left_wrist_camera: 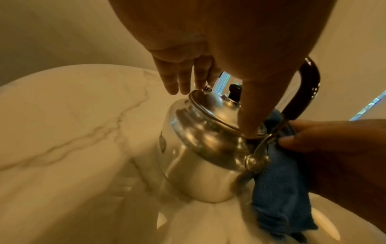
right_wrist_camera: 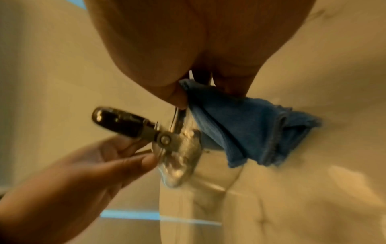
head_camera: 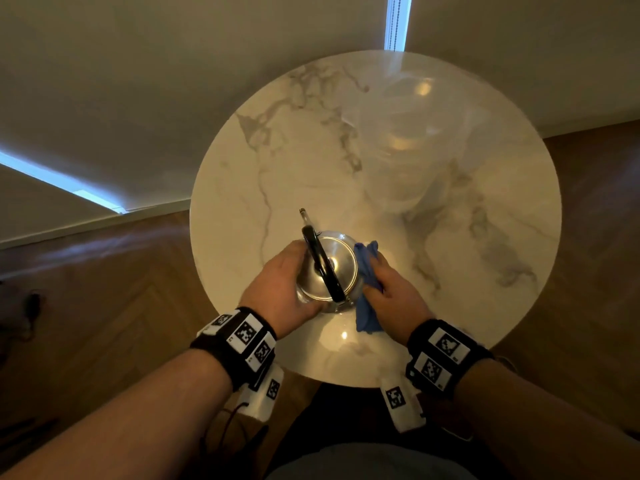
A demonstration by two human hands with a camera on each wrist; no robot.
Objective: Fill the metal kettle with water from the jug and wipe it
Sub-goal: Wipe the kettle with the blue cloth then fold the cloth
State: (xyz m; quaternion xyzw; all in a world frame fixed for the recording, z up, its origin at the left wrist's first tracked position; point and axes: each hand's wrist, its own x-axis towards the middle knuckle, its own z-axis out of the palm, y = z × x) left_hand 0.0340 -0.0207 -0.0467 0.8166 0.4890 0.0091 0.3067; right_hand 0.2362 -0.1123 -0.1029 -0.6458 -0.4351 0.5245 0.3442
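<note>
A round bench [head_camera: 485, 209] with a white marble top and grey-brown lines is seen from above. The top is shiny, and small spots of light are seen on it. A metal kettle [head_camera: 327, 271] is set on the near part of the bench, with its lid on and its black handle [head_camera: 320, 263] up over the top. The spout is pointed away from the person.

The kettle is held at its left side by the left hand [head_camera: 280, 285]. The fingers [left_wrist_camera: 177, 77] of this hand are kept fairly straight and are laid over the lid's far edge, while the thumb is pressed down near the handle's hinge. A blue cloth [head_camera: 367, 292] is gripped by the right hand [head_camera: 394, 289] and is pressed against the right side of the kettle. The fingers of the right hand are curled round the cloth, and its loose end is left hanging down onto the bench.

A clear jug [head_camera: 405, 150] is stood farther back on the bench, well apart from the kettle. It is hard to make out against the marble.

Black bands with white square tags are worn on both wrists. A wooden floor [head_camera: 104, 289] in a zigzag pattern is seen around the bench. Pale walls are seen behind it, with thin strips of blue-white light [head_camera: 398, 19] at the edges.
</note>
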